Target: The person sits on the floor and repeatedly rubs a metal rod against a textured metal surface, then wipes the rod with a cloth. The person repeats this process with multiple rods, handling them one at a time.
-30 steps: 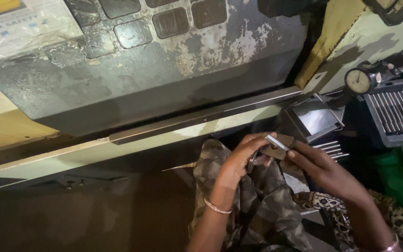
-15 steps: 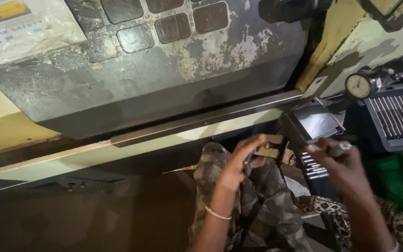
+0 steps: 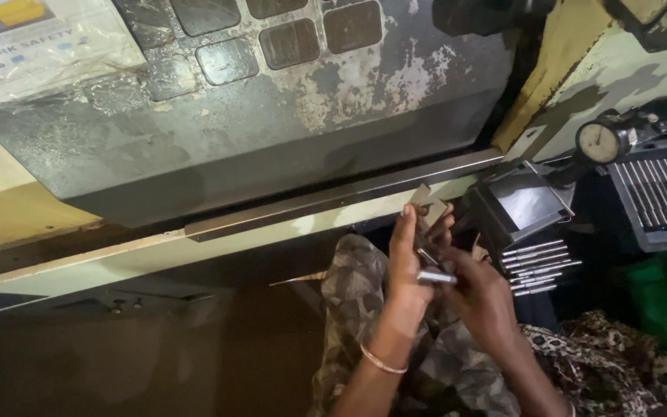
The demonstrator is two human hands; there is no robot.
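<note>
My left hand (image 3: pixel 405 259) is raised in front of the machine's lower rail, its fingers pinching a small brown piece (image 3: pixel 424 202) that looks like paper or abrasive sheet. My right hand (image 3: pixel 482 300) sits just to the right and touches the left hand. It grips a short shiny metal rod (image 3: pixel 435 276) that lies across the left palm. A thin bangle (image 3: pixel 384 361) circles my left wrist. Both hands hover over a camouflage-patterned cloth (image 3: pixel 353 305) on my lap.
A row of several metal rods (image 3: pixel 543 262) lies right of my hands, below a grey metal box (image 3: pixel 523 202). Farther right stand a dial gauge (image 3: pixel 600 142), a rack of rods (image 3: pixel 661 189) and a green crate (image 3: pixel 650 309). A worn grey machine panel (image 3: pixel 272 123) fills the top.
My right hand reached right to the rods by the metal box, then came back to my left hand with a metal rod. My left hand rose slightly.
</note>
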